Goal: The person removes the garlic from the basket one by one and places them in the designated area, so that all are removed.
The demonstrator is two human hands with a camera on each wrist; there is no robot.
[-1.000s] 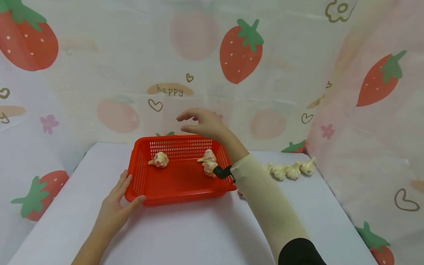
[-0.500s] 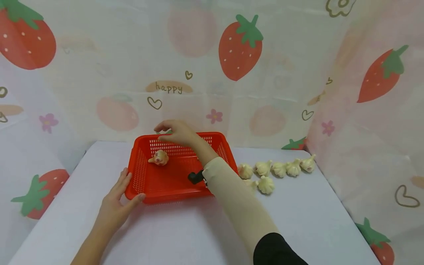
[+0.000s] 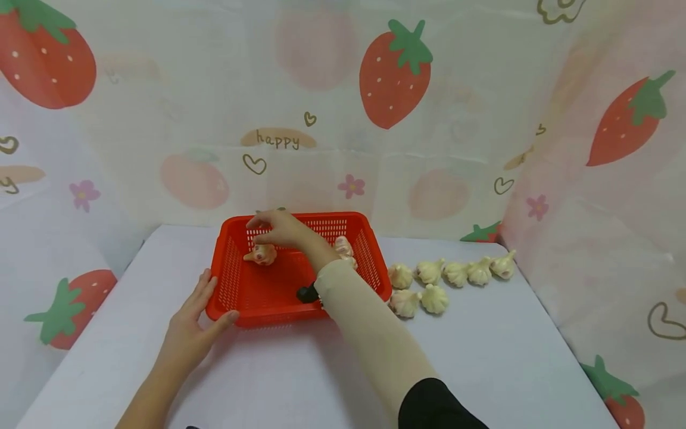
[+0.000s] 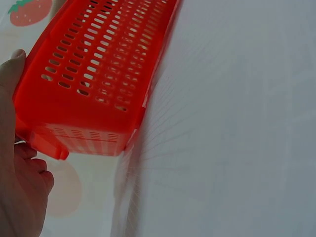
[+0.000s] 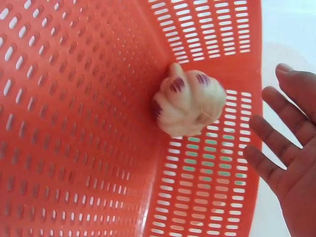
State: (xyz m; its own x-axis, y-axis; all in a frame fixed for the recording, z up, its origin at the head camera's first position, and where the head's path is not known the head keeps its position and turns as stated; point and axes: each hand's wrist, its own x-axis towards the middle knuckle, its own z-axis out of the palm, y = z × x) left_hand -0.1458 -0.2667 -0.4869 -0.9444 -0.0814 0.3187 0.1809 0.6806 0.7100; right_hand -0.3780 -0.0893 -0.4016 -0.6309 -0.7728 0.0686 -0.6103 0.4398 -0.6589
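A red plastic basket (image 3: pixel 284 310) with slotted walls stands on the table. At its left end, my left hand (image 3: pixel 187 330) holds the corner, thumb at the front rim; in the left wrist view the fingers (image 4: pixel 37 173) bend below the rim. Over the basket's back left part hovers my right hand (image 3: pixel 284 229), fingers spread and holding nothing. Just below it a garlic bulb (image 3: pixel 262 254) with purple marks lies inside; the right wrist view shows this garlic bulb (image 5: pixel 190 103) against the slotted wall, apart from the fingers. More garlic (image 3: pixel 343 246) sits at the basket's right, partly behind the right arm.
Several pale garlic bulbs (image 3: pixel 455 274) lie in a row right of the basket, with two more (image 3: pixel 434 299) in front of them. The white table (image 3: pixel 509 357) meets strawberry-printed cloth (image 3: pixel 396 179) at the back and sides.
My right hand has moved left and down from above the basket's back rim to just over the left garlic bulb. The left hand stays at the basket's corner.
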